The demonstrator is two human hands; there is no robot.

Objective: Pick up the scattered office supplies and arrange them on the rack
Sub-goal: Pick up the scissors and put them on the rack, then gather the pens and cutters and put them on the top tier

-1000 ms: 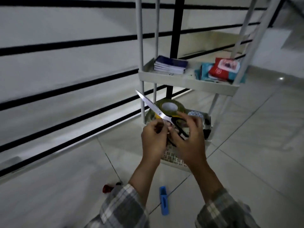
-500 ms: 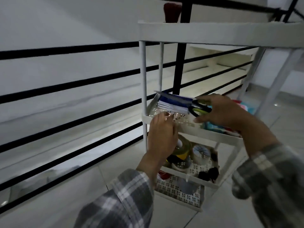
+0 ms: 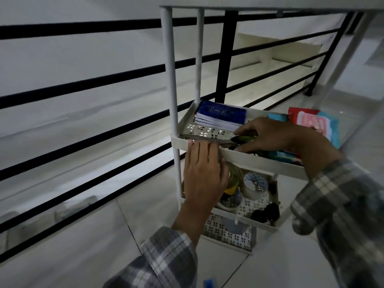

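Note:
A white tiered rack stands by the railing. My right hand grips the dark handles of the scissors, which lie flat in the middle shelf, blades pointing left. My left hand rests with its fingers on the shelf's front rim, near the blade tips. A stack of blue booklets sits at the back left of that shelf. Red, pink and blue packets lie at its right. Tape rolls fill the shelf below.
A black horizontal railing runs behind and left of the rack. A blue item lies on the tiled floor at the bottom edge. The rack's top shelf overhangs the hands. Dark clips sit in the lower shelf.
The scissors went from held in front of the rack up into the middle shelf and down onto it. My left hand moved to the shelf's front rim. The camera came closer.

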